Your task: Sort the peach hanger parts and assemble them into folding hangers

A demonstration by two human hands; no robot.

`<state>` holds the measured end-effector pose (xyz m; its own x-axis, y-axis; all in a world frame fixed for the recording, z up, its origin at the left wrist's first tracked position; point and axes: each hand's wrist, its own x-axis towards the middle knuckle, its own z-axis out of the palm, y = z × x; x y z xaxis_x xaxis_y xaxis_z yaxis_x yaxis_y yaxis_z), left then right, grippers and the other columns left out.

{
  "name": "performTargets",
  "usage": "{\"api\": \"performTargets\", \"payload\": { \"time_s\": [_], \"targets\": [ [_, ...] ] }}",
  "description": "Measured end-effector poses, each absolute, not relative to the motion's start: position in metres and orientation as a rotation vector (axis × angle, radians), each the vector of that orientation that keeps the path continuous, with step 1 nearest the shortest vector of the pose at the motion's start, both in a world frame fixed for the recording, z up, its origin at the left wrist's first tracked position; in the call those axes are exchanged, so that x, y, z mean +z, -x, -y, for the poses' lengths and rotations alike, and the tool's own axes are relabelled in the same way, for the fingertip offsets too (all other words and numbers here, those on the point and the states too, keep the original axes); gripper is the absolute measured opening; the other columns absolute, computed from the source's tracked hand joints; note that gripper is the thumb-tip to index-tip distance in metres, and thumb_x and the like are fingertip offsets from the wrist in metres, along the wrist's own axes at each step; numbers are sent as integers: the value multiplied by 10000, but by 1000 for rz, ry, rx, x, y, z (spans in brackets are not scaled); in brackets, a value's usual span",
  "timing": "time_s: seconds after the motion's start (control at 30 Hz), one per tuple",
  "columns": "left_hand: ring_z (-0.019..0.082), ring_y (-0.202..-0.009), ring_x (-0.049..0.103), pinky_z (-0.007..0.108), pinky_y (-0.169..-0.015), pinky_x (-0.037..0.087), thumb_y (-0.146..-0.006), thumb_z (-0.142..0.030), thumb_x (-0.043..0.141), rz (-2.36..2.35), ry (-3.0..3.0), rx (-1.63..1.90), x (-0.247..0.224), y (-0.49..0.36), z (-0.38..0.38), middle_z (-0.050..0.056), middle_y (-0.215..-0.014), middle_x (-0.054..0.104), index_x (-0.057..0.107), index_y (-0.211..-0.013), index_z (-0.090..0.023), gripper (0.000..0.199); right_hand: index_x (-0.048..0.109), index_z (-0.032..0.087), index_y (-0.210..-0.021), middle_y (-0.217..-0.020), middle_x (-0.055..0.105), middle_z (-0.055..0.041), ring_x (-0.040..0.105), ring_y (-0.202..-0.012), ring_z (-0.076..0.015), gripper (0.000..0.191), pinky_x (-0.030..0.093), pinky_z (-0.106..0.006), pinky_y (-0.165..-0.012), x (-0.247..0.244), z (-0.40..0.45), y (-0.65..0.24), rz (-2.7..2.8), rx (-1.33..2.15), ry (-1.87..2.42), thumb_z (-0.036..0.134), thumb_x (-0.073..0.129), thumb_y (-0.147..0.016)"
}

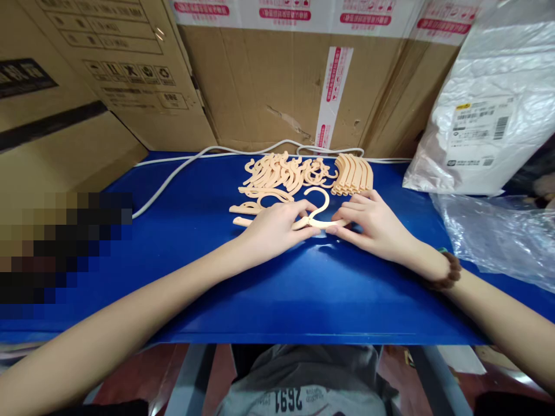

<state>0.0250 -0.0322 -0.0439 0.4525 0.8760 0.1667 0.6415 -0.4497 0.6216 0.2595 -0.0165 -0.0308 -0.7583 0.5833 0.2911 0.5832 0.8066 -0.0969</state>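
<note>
Near the middle of the frame, a cream plastic-looking hanger with a curved hook is resting between the person's two hands, just above the blue smooth-topped counter. The left hand is pinching it beside the base of the hook, thumb and fingers nearly closed. The right hand is gripping its right arm between thumb and fingertips, the other fingers curling loosely. A flat cream end is poking out left of the left hand; whether it belongs to the same hanger is hidden.

Above the left hand, slim cream curved pieces are lying on the counter. Beyond them, at upper centre, a jumbled heap of loose cream parts is spreading beside a neat row of matching cream curved arms. Behind these, a white cable is running along a brown cardboard box. A white plastic parcel bag is standing at upper right.
</note>
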Motion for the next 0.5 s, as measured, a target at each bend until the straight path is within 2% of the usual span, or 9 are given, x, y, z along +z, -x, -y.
{"api": "performTargets", "payload": {
  "time_s": [0.1, 0.27, 0.33, 0.5],
  "targets": [
    [218, -850, 664, 289, -673, 412, -910, -424, 595, -1293, -2360, 657, -44, -26, 36, 34, -971, 715, 596, -1088, -199, 287, 657, 194, -906, -877, 674, -40, 562, -858, -204, 289, 344, -380, -857, -31, 17, -259, 2625, -87, 874, 420, 498, -989],
    [231, -859, 678, 296, -676, 421, -920, -465, 584, -1385, -2476, 684, -41, -25, 37, 16, -952, 722, 582, -1054, -222, 277, 634, 189, -1076, -1207, 605, -132, 529, -1102, -284, 231, 391, -424, -913, -28, 22, -257, 2371, -300, 902, 368, 565, -947],
    [228, -859, 677, 292, -668, 418, -916, -466, 596, -1424, -2484, 700, -40, -25, 36, 14, -964, 724, 590, -1049, -226, 274, 626, 193, -1090, -1181, 613, -128, 540, -1092, -285, 218, 405, -423, -904, -27, 24, -257, 2341, -316, 901, 343, 574, -941],
    [225, -865, 676, 292, -680, 428, -904, -474, 618, -1459, -2474, 755, -40, -24, 33, 27, -969, 727, 604, -1043, -219, 291, 593, 183, -1119, -912, 670, -54, 600, -886, -218, 196, 434, -357, -803, -29, 25, -256, 2444, -172, 849, 294, 545, -965]
  ]
}}
